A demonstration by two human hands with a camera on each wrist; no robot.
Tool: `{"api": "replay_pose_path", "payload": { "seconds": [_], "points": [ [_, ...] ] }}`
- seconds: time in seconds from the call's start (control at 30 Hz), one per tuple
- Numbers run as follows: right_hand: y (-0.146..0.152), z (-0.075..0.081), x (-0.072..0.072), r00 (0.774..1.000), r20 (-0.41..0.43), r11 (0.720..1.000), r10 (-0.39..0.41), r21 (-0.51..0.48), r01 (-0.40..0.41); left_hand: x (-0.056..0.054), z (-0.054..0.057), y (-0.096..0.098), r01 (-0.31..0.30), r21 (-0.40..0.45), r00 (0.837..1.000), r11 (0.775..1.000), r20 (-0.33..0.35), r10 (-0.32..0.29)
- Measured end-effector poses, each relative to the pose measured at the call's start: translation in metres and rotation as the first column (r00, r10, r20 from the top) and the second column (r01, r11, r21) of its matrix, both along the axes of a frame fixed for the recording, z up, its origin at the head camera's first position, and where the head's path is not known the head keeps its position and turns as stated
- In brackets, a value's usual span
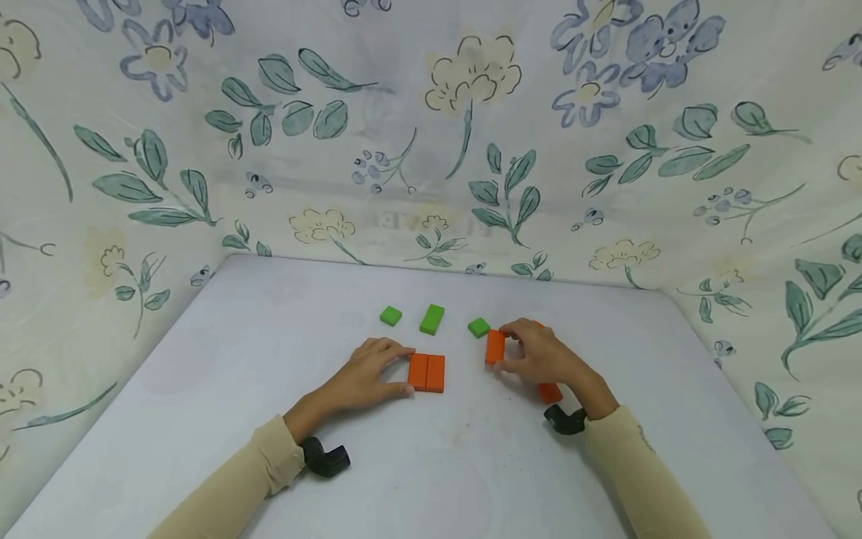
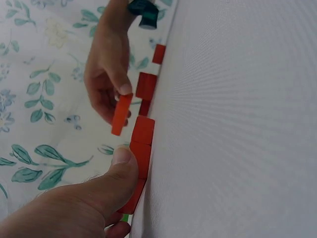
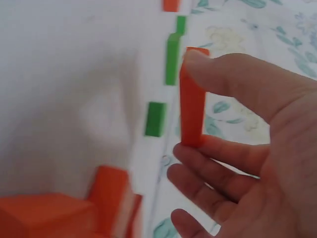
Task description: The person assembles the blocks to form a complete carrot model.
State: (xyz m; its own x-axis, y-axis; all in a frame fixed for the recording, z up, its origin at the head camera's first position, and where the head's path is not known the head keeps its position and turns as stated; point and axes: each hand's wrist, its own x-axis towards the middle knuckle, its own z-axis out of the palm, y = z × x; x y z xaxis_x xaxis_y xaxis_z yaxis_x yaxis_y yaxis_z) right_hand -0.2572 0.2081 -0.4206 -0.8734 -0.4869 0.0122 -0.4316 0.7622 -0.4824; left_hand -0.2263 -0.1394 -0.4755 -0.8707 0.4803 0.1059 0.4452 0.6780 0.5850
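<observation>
My left hand [image 1: 364,374] rests at the left side of two orange blocks [image 1: 435,373] lying side by side on the table. Its thumb [image 2: 124,166] and index finger span the left block [image 1: 417,372] end to end, pinching it. My right hand [image 1: 542,355] holds another orange block [image 3: 193,104] by its two ends, thumb at one and fingertips at the other. In the left wrist view this held block [image 2: 122,114] hangs tilted off the table. The right hand's other fingers are loosely bent and hold nothing.
Three green pieces, a small one [image 1: 390,316], a longer one [image 1: 432,319] and another small one [image 1: 479,327], lie behind the orange pair. More orange blocks [image 1: 550,393] lie under and beside my right hand, partly hidden by it. Floral cloth [image 1: 404,150] rises around the white table.
</observation>
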Motion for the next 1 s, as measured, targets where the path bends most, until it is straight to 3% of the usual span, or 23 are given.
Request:
{"api": "replay_pose_path", "payload": {
  "seconds": [0.17,0.33,0.67,1.0],
  "points": [
    [-0.004,0.009,0.006,0.998,0.057,0.995,-0.02,-0.097,0.026,-0.001,-0.001,0.003,0.004,-0.003,1.0,1.0,-0.016,-0.004],
    [-0.012,0.007,0.012,0.996,0.068,0.99,0.054,-0.135,-0.044,0.0,0.001,0.005,-0.005,-0.012,0.999,1.0,-0.038,0.005],
    [-0.041,-0.007,0.021,0.989,0.055,0.987,0.135,-0.098,-0.129,0.002,-0.002,0.005,-0.025,-0.04,0.997,0.999,-0.077,0.022],
    [-0.05,-0.019,0.026,0.991,0.011,0.99,0.137,-0.02,-0.137,0.0,-0.004,0.006,-0.018,-0.039,0.995,0.999,-0.095,0.014]
  ]
}}
